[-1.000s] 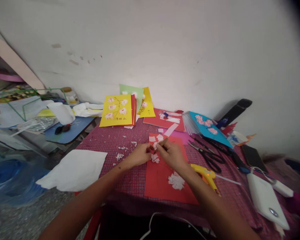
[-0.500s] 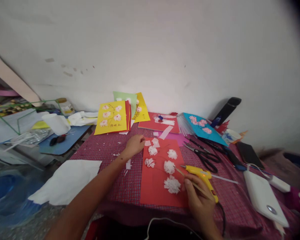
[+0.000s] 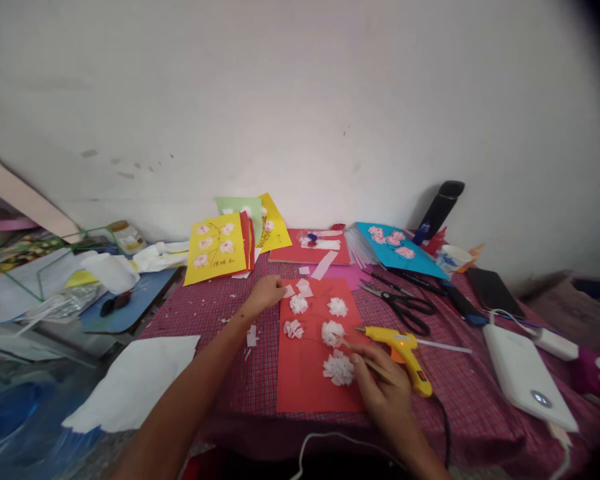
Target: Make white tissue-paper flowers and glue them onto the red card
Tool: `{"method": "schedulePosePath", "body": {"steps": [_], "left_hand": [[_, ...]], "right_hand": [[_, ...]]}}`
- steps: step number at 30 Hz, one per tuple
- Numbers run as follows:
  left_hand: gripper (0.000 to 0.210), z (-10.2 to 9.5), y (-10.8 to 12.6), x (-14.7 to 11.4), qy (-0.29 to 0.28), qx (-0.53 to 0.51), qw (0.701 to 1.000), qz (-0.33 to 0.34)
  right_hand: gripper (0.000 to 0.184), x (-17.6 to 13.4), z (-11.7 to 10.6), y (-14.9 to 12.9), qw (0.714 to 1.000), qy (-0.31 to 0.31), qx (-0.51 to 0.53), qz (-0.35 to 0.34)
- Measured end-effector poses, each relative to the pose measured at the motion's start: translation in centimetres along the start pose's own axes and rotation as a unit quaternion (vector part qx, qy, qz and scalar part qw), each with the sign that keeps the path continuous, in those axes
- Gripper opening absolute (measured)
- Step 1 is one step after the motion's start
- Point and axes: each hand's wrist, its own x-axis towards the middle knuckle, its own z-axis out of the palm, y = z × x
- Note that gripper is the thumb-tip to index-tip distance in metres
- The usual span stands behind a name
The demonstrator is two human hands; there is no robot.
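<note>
A red paper sheet lies before me with several ruffled white paper flowers on it. My right hand grips a thin wooden stick, its tip close to the middle flower of the right-hand column. At the sheet's upper left edge, my left hand has its fingers closed, beside small white paper pieces; whatever is in those fingers is hidden. Just right of the sheet, a yellow glue gun lies on its side with a glue stick behind it.
Black scissors lie beyond the glue gun. A white power bank and a phone are at the right. Flower cards, a yellow one and a blue one, stand at the back near a dark bottle. White paper hangs at the left edge.
The view has shifted slightly. My right hand and the stick have moved left over the sheet, nearer the middle flower. The left hand stays at the sheet's upper left edge.
</note>
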Motion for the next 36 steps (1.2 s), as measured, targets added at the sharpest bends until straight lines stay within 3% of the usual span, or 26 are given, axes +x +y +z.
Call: {"method": "schedulePosePath", "body": {"steps": [8,11,17,23,30,36], "left_hand": [[0.013,-0.8,-0.1,-3.9,0.072,-0.041,0.996,0.021],[0.01,-0.7,-0.6,-3.0,0.08,-0.005,0.997,0.017],[0.009,0.4,-1.2,-0.5,0.042,0.031,0.999,0.002],[0.013,0.9,-1.3,-0.4,0.027,0.008,1.0,-0.003],[0.013,-0.6,-1.0,-2.4,0.078,-0.098,0.992,-0.026],[0.007,-0.3,-1.5,-6.5,0.085,-0.271,0.956,-0.074]], "right_hand": [[0.013,0.1,0.2,-1.0,0.999,0.002,0.015,-0.03],[0.014,0.1,0.6,-1.4,0.999,-0.004,0.004,-0.048],[0.013,0.0,1.1,-1.3,0.998,0.002,-0.008,-0.062],[0.014,0.0,1.1,-1.1,0.998,-0.006,-0.012,-0.058],[0.014,-0.2,1.0,-0.9,0.999,0.007,-0.007,-0.036],[0.019,-0.1,1.2,-1.8,1.0,0.011,0.018,-0.019]]}}
